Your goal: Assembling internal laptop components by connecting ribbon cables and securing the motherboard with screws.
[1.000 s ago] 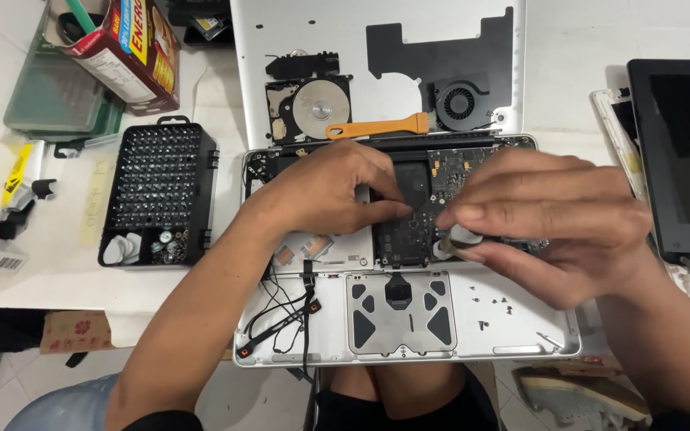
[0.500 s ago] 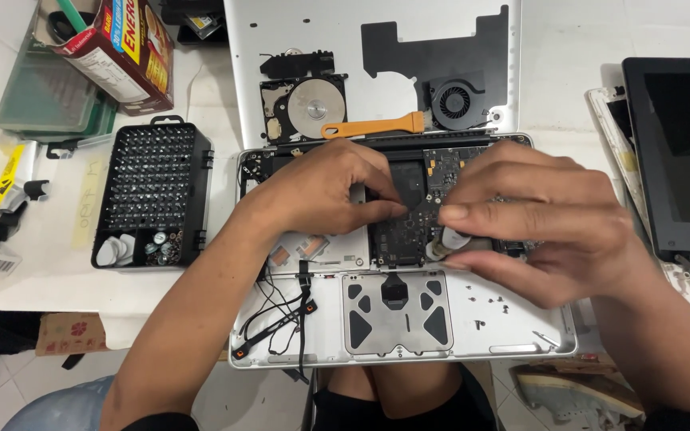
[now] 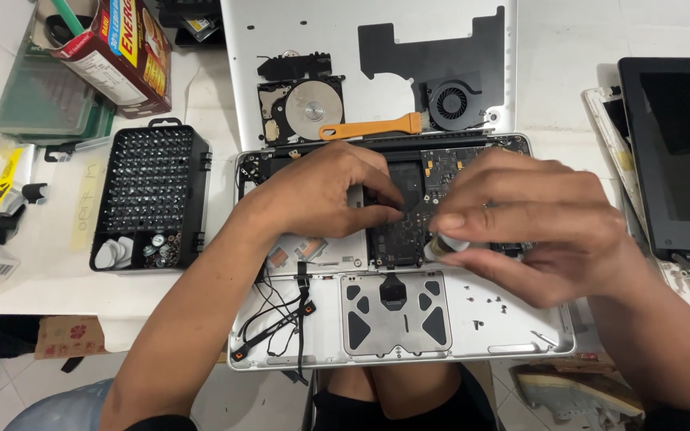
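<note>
Brightness: bright and even, the white desk (image 3: 584, 64) near washed out along its far edge.
Light source: overhead, diffuse; its exact place cannot be told.
Shadows: soft and short, under the left hand (image 3: 325, 195) and right hand (image 3: 537, 227) on the open laptop base (image 3: 473, 327).
Glare: a mild sheen on the hard-drive platter (image 3: 311, 108) and the dark screen (image 3: 680, 152) at the right edge.
Focus: sharp at centre; the fingertips slightly soft.
Distortion: slight wide-angle bending toward the corners.
Dim zone: the floor below the near edge.
</note>
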